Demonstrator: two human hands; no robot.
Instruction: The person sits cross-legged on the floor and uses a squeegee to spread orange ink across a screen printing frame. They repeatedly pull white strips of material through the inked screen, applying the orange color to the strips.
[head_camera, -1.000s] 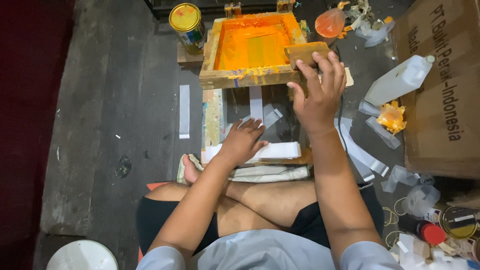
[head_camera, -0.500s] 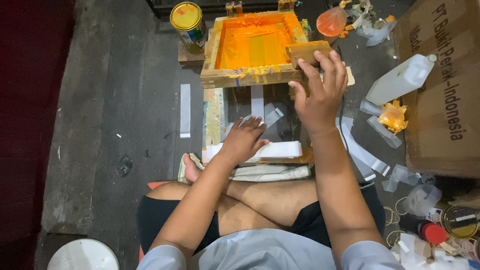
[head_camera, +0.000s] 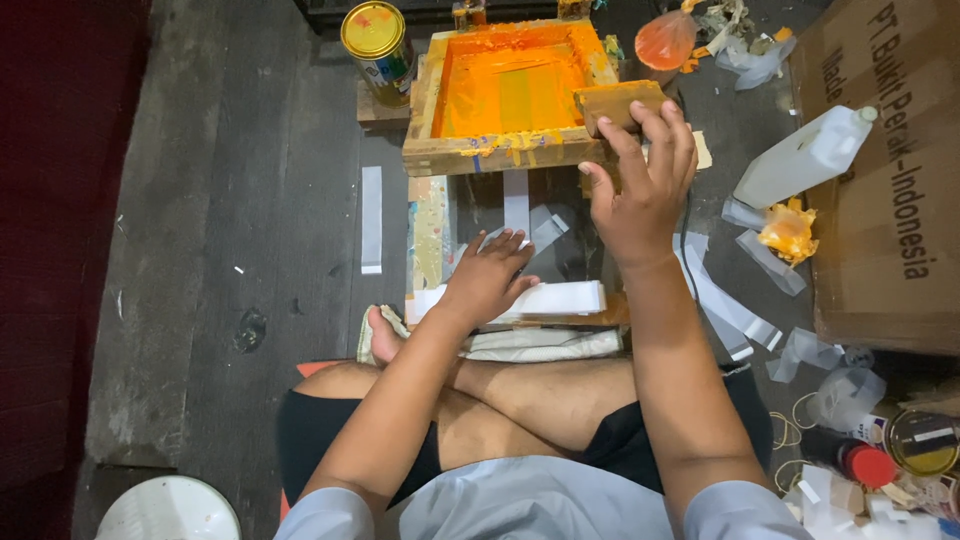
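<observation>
Dark floor boards carry everything: right hand (head_camera: 640, 190) clasps the squeegee (head_camera: 620, 103) at the frame (head_camera: 500, 155)'s right corner; left hand (head_camera: 487, 280), fingers spread and grasping nothing, presses white strips (head_camera: 560, 298) nearer.

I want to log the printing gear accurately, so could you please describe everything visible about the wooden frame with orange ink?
The wooden frame is a rectangular, box-like screen with raw timber sides smeared with orange and yellow ink. Its inner mesh is coated bright orange, with a paler greenish strip down the middle. It sits on the dark floor ahead of the seated person, raised above a board beneath it. The right hand grips a wooden block resting on its right near corner. A yellow-lidded tin stands just left of it.
</observation>
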